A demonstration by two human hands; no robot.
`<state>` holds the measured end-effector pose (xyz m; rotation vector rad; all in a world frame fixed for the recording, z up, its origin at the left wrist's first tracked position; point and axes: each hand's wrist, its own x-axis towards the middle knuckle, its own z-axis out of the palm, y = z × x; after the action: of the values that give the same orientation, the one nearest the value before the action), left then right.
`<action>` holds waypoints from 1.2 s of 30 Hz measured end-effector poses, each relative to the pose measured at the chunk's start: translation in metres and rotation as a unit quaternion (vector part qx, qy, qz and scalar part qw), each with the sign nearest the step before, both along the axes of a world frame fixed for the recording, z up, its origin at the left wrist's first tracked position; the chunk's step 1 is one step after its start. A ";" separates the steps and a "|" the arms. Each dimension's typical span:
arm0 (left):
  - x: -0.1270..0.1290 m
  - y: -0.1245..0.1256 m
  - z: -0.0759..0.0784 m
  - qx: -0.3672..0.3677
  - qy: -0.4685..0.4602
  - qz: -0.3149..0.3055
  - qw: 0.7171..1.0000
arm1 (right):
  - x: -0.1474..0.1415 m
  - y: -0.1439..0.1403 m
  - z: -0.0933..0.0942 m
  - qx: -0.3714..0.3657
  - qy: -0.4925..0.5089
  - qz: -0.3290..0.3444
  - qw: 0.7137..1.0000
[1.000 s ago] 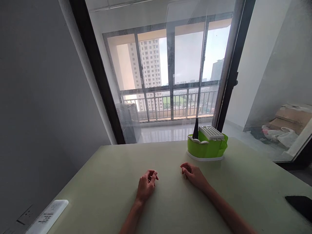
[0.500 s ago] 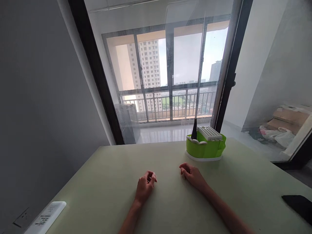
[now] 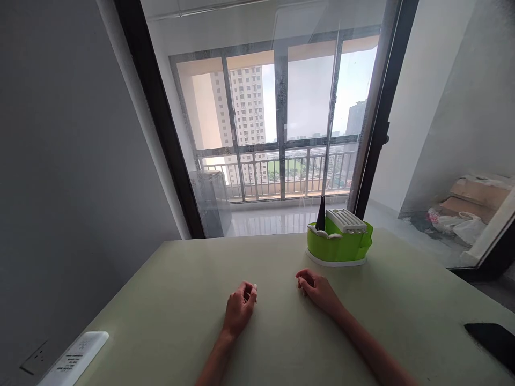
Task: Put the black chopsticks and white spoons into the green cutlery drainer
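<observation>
My left hand (image 3: 239, 309) rests on the pale green table (image 3: 181, 311), its fingers curled in toward the thumb. A small pale spot shows at its fingertips, too small to tell whether it is a nail or a held thing. To the right, my right hand (image 3: 316, 289) also lies on the table with bent fingers, pointing left; its fingertips are partly hidden, and I cannot make out what is in them, if anything. The two hands are apart. Just behind my right hand stands a bright green organizer box (image 3: 336, 246) with a white slotted top (image 3: 346, 220); my hand does not touch it.
A black pointed object (image 3: 321, 217) sticks up from the green box. A white power strip (image 3: 76, 356) lies at the left edge, and a black flat object (image 3: 493, 338) at the right. A glass door with a dark frame (image 3: 161, 128) stands behind the table.
The fingers of my left hand have shifted very slightly. My right hand and the green box stay where they were.
</observation>
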<state>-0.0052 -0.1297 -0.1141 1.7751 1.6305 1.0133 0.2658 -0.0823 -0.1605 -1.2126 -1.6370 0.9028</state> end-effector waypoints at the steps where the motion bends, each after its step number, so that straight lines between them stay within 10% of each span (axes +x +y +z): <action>1: 0.000 0.000 0.000 0.000 0.001 0.000 1.000 | 0.000 0.000 0.000 0.000 0.000 -0.001 1.000; 17: 0.000 0.000 0.001 0.000 0.013 -0.002 1.000 | 0.000 -0.001 0.003 0.012 0.038 -0.053 0.998; 36: 0.001 0.001 -0.004 0.007 -0.007 -0.011 1.000 | 0.078 0.029 -0.034 0.041 0.121 -0.398 0.908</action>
<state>-0.0037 -0.1290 -0.1181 1.7866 1.5957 1.0264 0.3437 -0.0531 -0.1942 -1.4667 -0.8337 0.4248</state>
